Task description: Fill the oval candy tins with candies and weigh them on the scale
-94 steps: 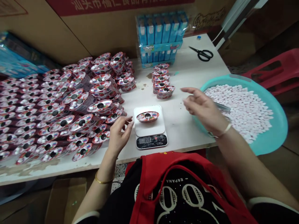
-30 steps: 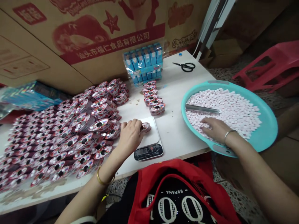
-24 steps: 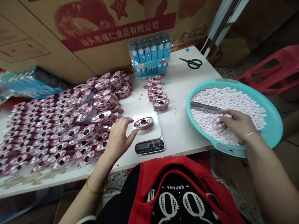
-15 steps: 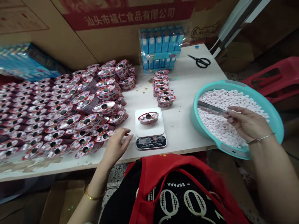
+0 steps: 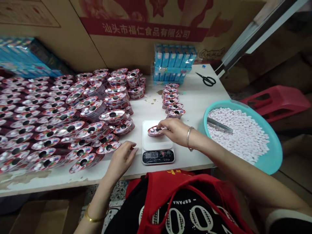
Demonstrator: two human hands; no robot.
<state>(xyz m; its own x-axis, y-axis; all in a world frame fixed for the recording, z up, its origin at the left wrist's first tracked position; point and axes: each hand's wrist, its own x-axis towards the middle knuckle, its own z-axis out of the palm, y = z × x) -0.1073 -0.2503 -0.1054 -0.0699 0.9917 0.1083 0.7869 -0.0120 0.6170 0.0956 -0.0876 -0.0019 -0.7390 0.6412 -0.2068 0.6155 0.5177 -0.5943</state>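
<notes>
A small red printed oval pack [image 5: 152, 131] with a dark round opening sits on the white kitchen scale [image 5: 157, 145]. The scale's display shows digits. Over the pack, my right hand [image 5: 174, 131] has its thumb and fingertips pinched together at the opening; whatever they hold is hidden. My left hand [image 5: 122, 159] rests at the table's front edge, left of the scale, fingers loosely bent and thumb apart, holding nothing. In the turquoise basin [image 5: 275, 156] on the right, a metal scoop [image 5: 219, 125] lies on many small white candies [image 5: 243, 136].
Rows of similar oval packs [image 5: 70, 128] cover the table's left side, some stacked. A short row of packs [image 5: 172, 100] stands behind the scale. Blue boxes [image 5: 172, 63] in clear wrap are at the back, with black scissors [image 5: 207, 79] to their right. A red stool [image 5: 275, 99] stands beyond the basin.
My right hand has let go of the metal scoop, leaving it in the basin, and moved left to the pack on the scale. My left hand stays nearly in place.
</notes>
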